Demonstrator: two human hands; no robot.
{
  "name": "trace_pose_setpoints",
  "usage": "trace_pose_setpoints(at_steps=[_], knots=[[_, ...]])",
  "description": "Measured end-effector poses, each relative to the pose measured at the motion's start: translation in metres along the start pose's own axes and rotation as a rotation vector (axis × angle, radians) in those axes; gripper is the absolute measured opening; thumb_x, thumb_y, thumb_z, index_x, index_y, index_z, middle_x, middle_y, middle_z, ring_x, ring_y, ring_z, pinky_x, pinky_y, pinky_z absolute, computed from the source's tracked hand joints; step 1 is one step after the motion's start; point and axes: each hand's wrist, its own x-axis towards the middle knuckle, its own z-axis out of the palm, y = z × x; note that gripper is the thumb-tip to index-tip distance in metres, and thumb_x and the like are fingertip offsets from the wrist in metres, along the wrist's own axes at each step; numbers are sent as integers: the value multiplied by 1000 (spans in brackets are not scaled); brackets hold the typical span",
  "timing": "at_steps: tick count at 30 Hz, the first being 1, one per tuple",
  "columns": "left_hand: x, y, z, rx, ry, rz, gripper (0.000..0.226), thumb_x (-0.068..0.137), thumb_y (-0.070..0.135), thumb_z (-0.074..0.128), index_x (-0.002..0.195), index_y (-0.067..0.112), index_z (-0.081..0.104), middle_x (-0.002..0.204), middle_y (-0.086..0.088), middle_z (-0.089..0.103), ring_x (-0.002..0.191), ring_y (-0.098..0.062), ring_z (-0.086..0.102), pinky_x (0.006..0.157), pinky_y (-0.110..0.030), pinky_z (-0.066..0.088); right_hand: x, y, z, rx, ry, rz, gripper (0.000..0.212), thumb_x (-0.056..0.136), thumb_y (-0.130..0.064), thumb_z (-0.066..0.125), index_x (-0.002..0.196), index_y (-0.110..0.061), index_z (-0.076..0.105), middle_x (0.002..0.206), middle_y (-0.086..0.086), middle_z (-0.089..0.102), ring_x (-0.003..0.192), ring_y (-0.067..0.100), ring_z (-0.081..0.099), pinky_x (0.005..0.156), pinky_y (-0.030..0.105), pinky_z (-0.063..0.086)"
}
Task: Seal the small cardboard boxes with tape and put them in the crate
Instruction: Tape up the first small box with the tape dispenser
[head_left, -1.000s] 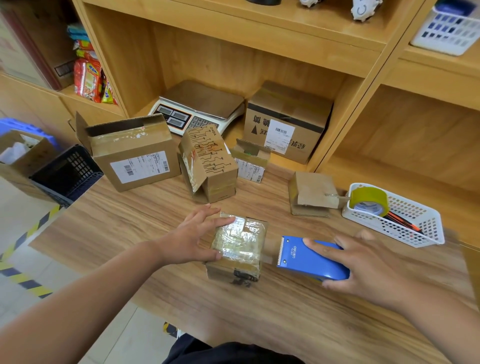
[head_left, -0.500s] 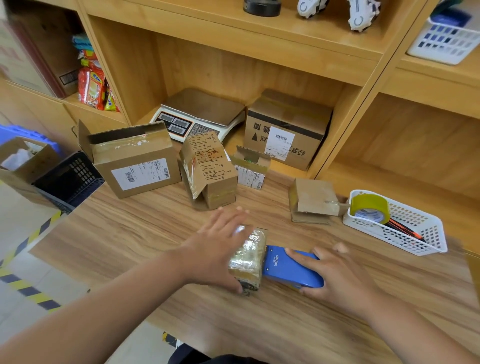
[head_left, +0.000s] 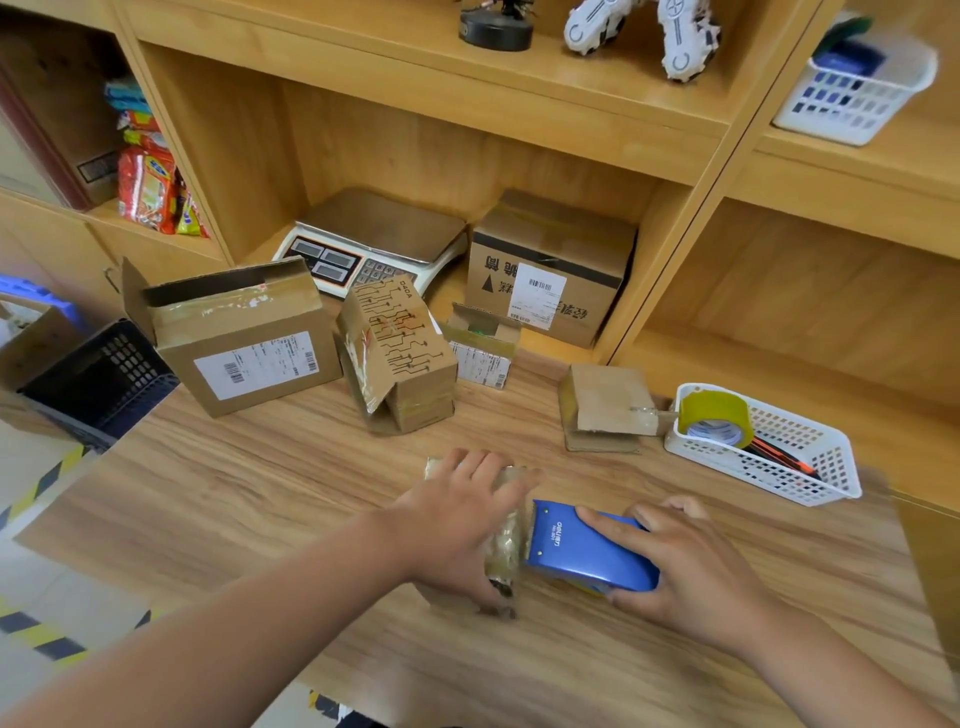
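Box (head_left: 506, 543): left hand (head_left: 457, 522) is pressing it, fingers spread; right hand (head_left: 696, 571) is gripping dispenser (head_left: 584, 553) touching box's right side.

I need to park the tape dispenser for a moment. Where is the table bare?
Bare table lies left of the left hand, in front of the labelled box, and along the near edge. Crowded: the back row, from the printed box to the white basket.
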Motion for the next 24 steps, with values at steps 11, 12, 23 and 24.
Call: trace_pose_setpoints(at_steps=[11,12,23,24], knots=[[-45,-55,21,-493,-56,-44,115,63,52,80,146,49,0,154,10,0,141,-3,0,112,-20,14,20,-56,-10,-44,-20,27,81,65,-73,47,141,-51,30,74,-21,44,74,13,44,67,14,32],[-51,-64,24,-459,-72,-44,115,63,53,80,145,49,-2,155,8,-3,139,0,-4,111,-19,9,26,-65,-11,-79,-6,-11,78,65,-73,46,139,-48,36,72,-19,43,73,13,43,68,16,32],[-81,-123,59,-502,-103,-259,90,71,70,62,143,53,12,157,10,-18,136,-4,-25,119,-45,5,86,-145,-36,-171,-33,-78,68,89,-57,43,148,-47,10,116,-4,47,88,14,21,94,28,20],[-81,-125,62,-502,-90,-271,86,76,61,65,145,50,15,157,9,-17,137,-5,-24,118,-42,4,91,-148,-36,-185,-38,-73,68,89,-57,43,148,-46,11,115,-3,48,87,15,23,93,29,20]])
